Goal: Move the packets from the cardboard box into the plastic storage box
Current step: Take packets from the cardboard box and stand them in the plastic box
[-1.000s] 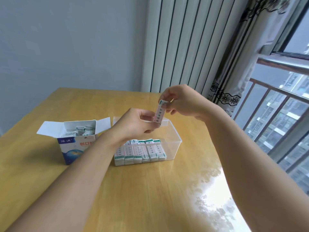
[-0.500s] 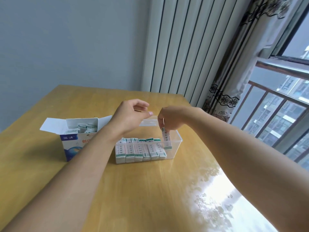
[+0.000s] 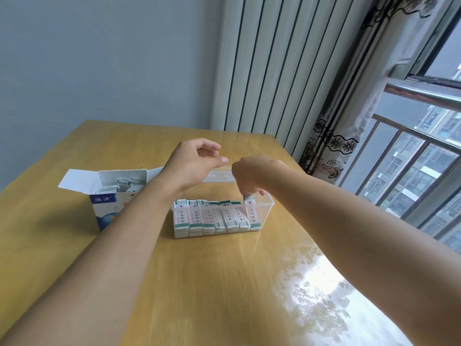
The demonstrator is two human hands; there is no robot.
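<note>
Packets [image 3: 119, 187] remain in the carton [image 3: 106, 208], far left. Left hand [image 3: 192, 166] hovers loose, empty. Right hand [image 3: 249, 176] pinches one packet [image 3: 250, 208] upright at the tub's [image 3: 268, 208] right end; released crooked, it might topple.

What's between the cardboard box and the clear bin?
Head view: only the left forearm crosses over that gap between cardboard box and bin; table otherwise hidden there.

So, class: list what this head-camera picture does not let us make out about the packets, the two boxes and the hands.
- Right hand fingertips on the packet: hidden behind its knuckles.
- Cardboard box front print and right side: covered by the left forearm.
- Packets left in it: too jumbled to count.
- Plastic storage box far wall: partly behind both hands.
- Packet lettering: too small.
</note>
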